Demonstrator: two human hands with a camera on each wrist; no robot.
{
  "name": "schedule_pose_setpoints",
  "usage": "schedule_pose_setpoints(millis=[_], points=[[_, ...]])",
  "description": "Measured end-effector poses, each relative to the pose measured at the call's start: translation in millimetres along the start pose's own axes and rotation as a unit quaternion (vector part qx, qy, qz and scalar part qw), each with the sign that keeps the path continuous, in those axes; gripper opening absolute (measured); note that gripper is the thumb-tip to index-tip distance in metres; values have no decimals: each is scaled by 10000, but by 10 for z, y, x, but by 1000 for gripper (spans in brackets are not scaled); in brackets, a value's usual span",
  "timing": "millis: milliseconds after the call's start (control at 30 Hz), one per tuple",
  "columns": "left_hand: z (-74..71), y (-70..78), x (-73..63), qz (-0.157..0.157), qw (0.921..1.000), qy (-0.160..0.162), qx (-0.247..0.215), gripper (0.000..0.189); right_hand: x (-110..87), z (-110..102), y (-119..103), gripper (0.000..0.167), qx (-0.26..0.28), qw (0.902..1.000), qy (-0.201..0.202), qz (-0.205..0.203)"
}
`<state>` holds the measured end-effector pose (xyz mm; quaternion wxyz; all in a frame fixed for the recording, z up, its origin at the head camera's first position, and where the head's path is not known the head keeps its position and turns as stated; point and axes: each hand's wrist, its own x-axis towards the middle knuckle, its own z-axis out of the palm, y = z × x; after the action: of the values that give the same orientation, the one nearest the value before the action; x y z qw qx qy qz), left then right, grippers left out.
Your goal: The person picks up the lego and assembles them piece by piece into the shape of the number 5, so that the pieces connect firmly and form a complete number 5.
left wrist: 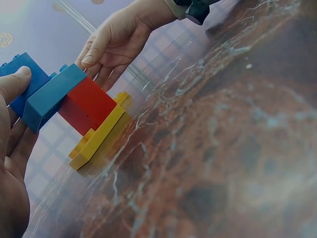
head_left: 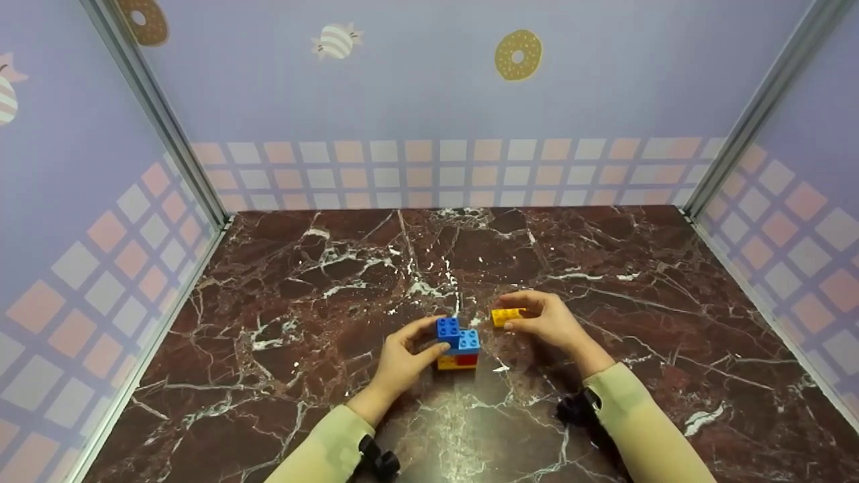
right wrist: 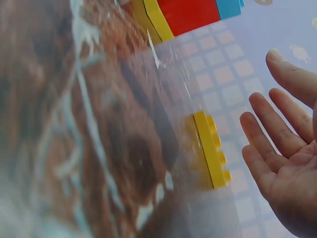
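My left hand (head_left: 399,359) pinches a dark blue building brick (head_left: 447,327) at the top of a small stack, thumb on the near side. Under it lie a light blue brick (head_left: 470,340), a red brick (left wrist: 91,106) and a thin yellow brick (left wrist: 101,134) at the bottom, which sits on the table. To the right of the stack a separate flat yellow brick (right wrist: 209,148) lies studs up. My right hand (head_left: 550,323) hovers around it, thumb and fingers spread; the right wrist view shows a gap between the fingers and this brick.
The dark red marbled tabletop (head_left: 322,416) has a glossy surface. Purple walls (head_left: 429,87) with a checked band enclose its back and sides, joined by metal corner posts (head_left: 745,114). Each wrist wears a black strap mount (head_left: 379,459).
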<state>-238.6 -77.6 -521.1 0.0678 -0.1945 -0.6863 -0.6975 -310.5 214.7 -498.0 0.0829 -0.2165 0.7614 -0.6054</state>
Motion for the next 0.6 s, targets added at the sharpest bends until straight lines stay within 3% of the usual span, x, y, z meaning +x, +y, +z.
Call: schedule_pose_setpoints(millis=[600], points=[[-1,-13,1,-132,9999,8,-54,49,24,-136,172,50,-335,9974,417,488]])
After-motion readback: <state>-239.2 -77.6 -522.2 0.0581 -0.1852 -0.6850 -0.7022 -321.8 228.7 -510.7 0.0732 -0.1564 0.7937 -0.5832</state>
